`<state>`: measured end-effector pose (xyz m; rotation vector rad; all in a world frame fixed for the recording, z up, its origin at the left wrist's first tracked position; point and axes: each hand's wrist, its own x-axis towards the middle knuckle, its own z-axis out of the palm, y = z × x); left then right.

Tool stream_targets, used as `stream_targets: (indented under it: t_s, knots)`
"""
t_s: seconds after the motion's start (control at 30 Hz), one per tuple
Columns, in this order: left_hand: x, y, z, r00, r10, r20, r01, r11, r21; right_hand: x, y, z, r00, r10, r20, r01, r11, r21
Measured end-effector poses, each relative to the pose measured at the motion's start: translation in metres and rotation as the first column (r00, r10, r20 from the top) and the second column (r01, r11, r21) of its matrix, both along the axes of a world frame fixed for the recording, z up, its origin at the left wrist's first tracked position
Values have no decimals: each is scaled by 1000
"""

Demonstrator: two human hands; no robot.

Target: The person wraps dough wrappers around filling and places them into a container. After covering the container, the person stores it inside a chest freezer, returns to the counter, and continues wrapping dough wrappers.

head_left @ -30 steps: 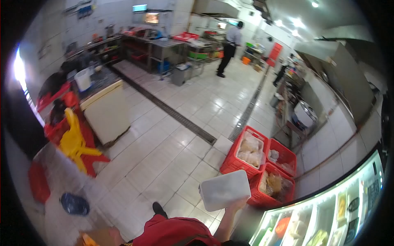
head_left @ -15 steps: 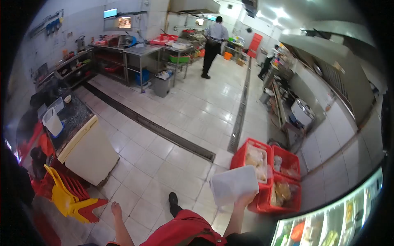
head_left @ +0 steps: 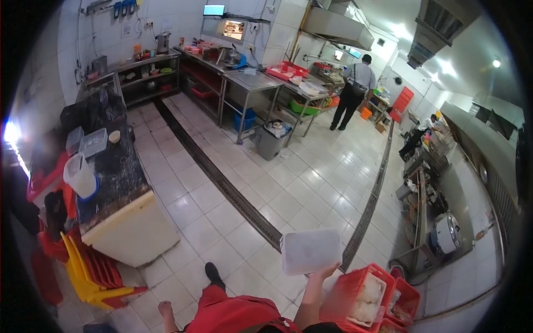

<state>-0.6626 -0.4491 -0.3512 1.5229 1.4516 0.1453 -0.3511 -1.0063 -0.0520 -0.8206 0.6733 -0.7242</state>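
My right hand (head_left: 325, 270) grips the lower right edge of a whitish, translucent rectangular plastic container (head_left: 312, 251), held out in front of me over the tiled floor. Whatever it contains, if anything, cannot be made out. Low on the left, my left hand (head_left: 166, 308) hangs beside my red apron (head_left: 230, 312) with its fingers curled in; nothing shows in it. Just right of the container stand red crates (head_left: 343, 295), one with a white tray of pale bagged food (head_left: 367, 299) on top.
At left, a dark-topped counter (head_left: 114, 186) bears a white pitcher (head_left: 80, 176) and clear tubs; stacked yellow and red chairs (head_left: 91, 272) stand below. A floor drain (head_left: 214, 172) crosses the tiles. Steel tables (head_left: 252, 82) line the back, where a person (head_left: 358, 89) stands. Another person (head_left: 420, 135) works at right.
My view has swung right-to-left and lifted, showing more of the left counter and back tables. The crates now sit lower in view. The container stays in my right hand.
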Motion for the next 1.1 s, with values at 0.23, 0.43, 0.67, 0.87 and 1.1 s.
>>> stream_targets:
  t_s: [0.23,0.43,0.67,0.87,1.1]
  knots:
    - [302,57,168,851,-494,179,431,851,299,183,77,-60,998,62,-9,-62,998,29]
    - [520,110,289,689,-645,332,538,761,361,301,160,-78,960,258,-109,-267,961,-75]
    - [665,187,306,713,-501,491,394,865,310,447,274,-78,876,431,-217,-459,883,-99]
    - [711,265,278,838,-324,439,175,921,347,626,387,-54,723,647,-243,-684,719,-119]
    - [680,372,305,871,337,359,-471,783,408,800,631,-3,387,907,-168,-922,374,-104]
